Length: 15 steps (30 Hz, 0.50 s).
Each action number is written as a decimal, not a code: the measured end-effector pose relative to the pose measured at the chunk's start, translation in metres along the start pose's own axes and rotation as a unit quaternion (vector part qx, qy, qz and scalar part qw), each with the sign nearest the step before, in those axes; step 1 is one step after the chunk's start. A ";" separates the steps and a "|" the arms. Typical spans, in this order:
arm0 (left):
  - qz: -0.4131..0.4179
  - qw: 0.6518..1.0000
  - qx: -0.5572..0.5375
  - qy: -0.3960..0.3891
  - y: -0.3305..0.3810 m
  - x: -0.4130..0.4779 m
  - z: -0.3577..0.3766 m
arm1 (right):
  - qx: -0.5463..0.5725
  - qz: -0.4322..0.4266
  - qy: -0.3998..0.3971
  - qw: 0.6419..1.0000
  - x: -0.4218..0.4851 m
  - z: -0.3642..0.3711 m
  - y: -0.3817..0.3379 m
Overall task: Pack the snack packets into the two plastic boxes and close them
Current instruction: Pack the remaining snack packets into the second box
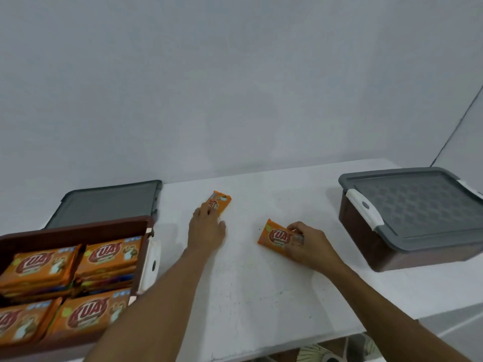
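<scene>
Left of the left fingers I see the open box (78, 227), stacked with orange packets (102, 254), its grey lid (109, 202) beyond. The left hand (206, 228) lays straight, close-set fingers on the far packet (222, 202). The right hand (308, 244) pinches the near packet (275, 236), fingers curled. Right of them stands the closed box (407, 218).

Two bare arms of a person at a white table (248, 283), uncovered from fingertips to where the left forearm (156, 296) and right forearm (379, 304) leave the picture past the table's near edge. The left hand (206, 228), toward the table's middle, shows its back and thumb; the right hand (305, 244), nearer the table's right end, shows its knuckles. Both forearms are slim, broadening toward the elbow.
</scene>
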<state>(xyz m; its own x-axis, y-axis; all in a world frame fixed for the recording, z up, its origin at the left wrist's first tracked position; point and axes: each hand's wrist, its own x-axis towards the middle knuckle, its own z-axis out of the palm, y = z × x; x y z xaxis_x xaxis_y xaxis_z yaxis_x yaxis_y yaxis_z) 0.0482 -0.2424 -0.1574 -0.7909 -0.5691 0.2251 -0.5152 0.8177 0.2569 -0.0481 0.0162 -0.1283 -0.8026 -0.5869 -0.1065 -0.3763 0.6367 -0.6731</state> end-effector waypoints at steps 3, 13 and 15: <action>0.026 0.997 -0.066 0.035 0.002 -0.027 0.001 | -0.138 -0.037 -0.012 0.990 -0.002 0.010 0.006; 0.044 0.954 -0.296 -0.026 -0.016 -0.097 -0.009 | -0.054 -0.144 0.033 0.988 -0.034 0.020 0.036; 0.001 0.937 -0.345 -0.056 -0.013 -0.097 -0.018 | -0.037 -0.149 0.046 0.987 -0.036 0.022 0.035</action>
<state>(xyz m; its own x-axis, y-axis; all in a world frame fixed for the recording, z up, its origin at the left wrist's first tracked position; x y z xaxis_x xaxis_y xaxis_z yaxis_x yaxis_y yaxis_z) 0.1375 -0.1988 -0.1659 -0.8415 -0.5230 0.1355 -0.2085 0.5457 0.8116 -0.0223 0.0490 -0.1638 -0.6879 -0.7086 0.1571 -0.6326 0.4793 -0.6084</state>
